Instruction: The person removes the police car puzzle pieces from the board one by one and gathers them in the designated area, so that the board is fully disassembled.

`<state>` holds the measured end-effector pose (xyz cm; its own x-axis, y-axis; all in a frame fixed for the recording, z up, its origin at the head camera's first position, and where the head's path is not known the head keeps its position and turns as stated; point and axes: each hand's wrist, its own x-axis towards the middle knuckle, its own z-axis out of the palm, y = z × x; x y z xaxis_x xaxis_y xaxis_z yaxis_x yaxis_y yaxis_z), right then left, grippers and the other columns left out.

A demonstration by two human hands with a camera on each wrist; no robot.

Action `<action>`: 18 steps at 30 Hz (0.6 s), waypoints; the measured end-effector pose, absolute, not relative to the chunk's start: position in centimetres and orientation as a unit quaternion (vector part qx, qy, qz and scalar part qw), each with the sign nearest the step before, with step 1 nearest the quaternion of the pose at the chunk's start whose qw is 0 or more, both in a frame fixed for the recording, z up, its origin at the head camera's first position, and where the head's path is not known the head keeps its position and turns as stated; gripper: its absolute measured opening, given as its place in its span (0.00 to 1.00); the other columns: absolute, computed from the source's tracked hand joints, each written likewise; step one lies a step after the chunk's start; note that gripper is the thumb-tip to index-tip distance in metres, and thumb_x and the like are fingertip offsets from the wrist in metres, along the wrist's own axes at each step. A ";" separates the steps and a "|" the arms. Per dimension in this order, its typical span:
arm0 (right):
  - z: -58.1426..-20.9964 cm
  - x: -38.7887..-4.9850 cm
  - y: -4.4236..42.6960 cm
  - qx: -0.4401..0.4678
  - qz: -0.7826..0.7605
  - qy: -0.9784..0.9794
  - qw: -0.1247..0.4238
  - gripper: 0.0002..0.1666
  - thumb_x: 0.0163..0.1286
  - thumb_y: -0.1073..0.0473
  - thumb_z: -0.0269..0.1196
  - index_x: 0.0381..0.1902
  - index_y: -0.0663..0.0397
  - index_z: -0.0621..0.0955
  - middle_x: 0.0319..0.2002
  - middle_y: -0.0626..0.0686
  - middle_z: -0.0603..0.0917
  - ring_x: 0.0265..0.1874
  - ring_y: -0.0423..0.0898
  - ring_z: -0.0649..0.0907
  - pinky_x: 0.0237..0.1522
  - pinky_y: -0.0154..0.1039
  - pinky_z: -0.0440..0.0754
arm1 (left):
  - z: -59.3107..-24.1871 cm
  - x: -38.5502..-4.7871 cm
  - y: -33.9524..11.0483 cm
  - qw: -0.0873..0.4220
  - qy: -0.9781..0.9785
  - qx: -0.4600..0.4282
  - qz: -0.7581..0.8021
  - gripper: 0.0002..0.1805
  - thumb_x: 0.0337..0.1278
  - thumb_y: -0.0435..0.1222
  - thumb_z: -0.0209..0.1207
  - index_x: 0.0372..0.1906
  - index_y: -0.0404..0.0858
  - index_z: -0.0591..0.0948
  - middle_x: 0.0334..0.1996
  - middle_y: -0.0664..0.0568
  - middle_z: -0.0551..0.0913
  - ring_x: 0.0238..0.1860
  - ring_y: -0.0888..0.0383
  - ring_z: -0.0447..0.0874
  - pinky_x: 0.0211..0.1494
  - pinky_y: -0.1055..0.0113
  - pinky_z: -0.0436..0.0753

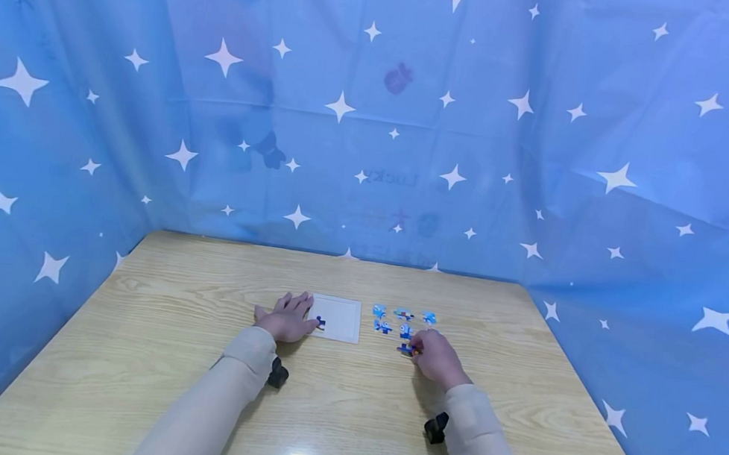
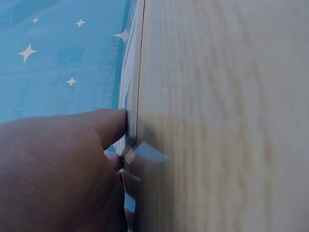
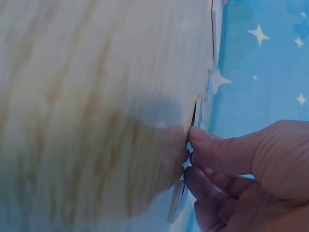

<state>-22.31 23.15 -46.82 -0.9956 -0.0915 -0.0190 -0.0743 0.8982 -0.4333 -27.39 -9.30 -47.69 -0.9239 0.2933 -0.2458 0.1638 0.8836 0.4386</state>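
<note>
A shallow white puzzle tray lies flat on the table, with one dark blue puzzle piece in its lower left corner. My left hand rests at the tray's left side, fingers spread, the thumb over the edge near that piece. In the left wrist view the thumb touches the tray's rim. To the right of the tray, my right hand pinches a blue and orange puzzle piece. The right wrist view shows this piece edge-on, one end lifted off the table; fingers hide part of it.
Several loose blue puzzle pieces lie between the tray and my right hand, in rough rows. The wooden table reaches back to a blue curtain with white stars, which also hangs along both sides.
</note>
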 end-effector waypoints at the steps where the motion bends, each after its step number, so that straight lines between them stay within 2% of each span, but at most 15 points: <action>1: -46.9 -22.3 23.2 -0.041 -0.218 0.975 0.019 0.13 0.66 0.73 0.66 0.49 0.64 0.85 0.46 0.58 0.84 0.51 0.58 0.82 0.56 0.56 0.80 | -47.6 -27.3 -9.3 0.152 0.958 0.120 0.210 0.37 0.78 0.56 0.42 0.83 0.47 0.52 0.83 0.52 0.47 0.82 0.45 0.39 0.69 0.22 0.35; 10: -46.7 -22.2 23.2 -0.042 -0.211 0.976 0.018 0.15 0.65 0.73 0.67 0.50 0.63 0.85 0.45 0.57 0.84 0.49 0.57 0.83 0.54 0.56 0.80 | -47.6 -27.1 -9.2 0.146 0.960 0.128 0.203 0.36 0.79 0.57 0.42 0.83 0.48 0.52 0.82 0.53 0.48 0.82 0.45 0.40 0.69 0.22 0.37; 18: -46.5 -22.0 23.3 -0.057 -0.220 0.974 0.011 0.12 0.66 0.74 0.66 0.46 0.61 0.84 0.43 0.55 0.83 0.46 0.55 0.83 0.51 0.55 0.81 | -47.6 -27.1 -9.3 0.146 0.960 0.126 0.203 0.37 0.79 0.57 0.42 0.83 0.48 0.52 0.82 0.52 0.48 0.82 0.45 0.40 0.69 0.23 0.37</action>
